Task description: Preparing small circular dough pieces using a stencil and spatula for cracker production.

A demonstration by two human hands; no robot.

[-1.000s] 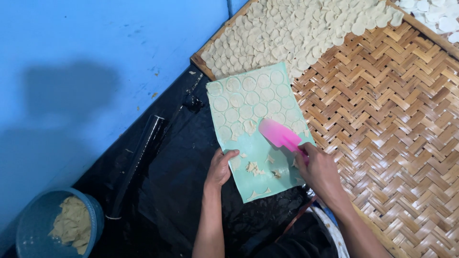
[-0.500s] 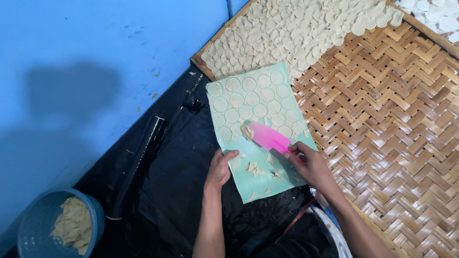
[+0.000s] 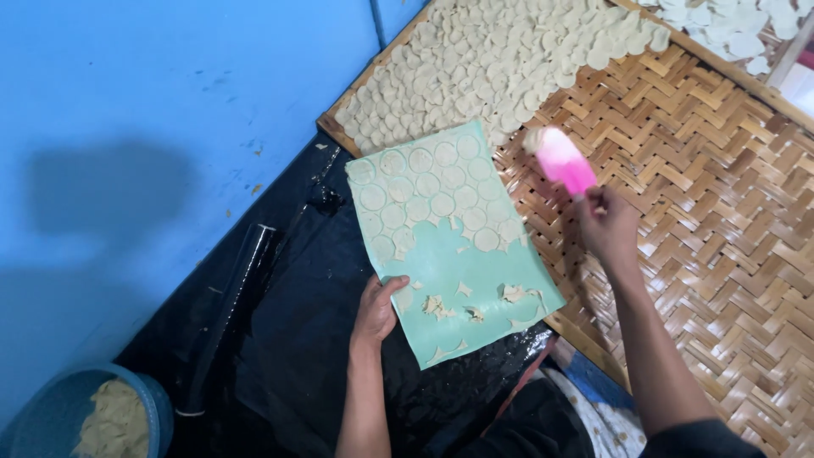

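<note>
My left hand presses down on the near left edge of a pale green mat. Thin dough rounds cover the mat's far half; torn dough scraps lie on its near half. My right hand is lifted over the woven bamboo tray, gripping a pink spatula with a dough round on its blurred tip. Many dough rounds lie packed on the tray's far part.
A black plastic sheet covers the floor under the mat. A dark rolling pin lies on it at left. A blue bowl of dough sits bottom left. A blue wall fills the left side.
My right hand has lifted the pink spatula off the mat and swung it right and away, over the bamboo tray. My left hand has stayed on the mat's edge.
</note>
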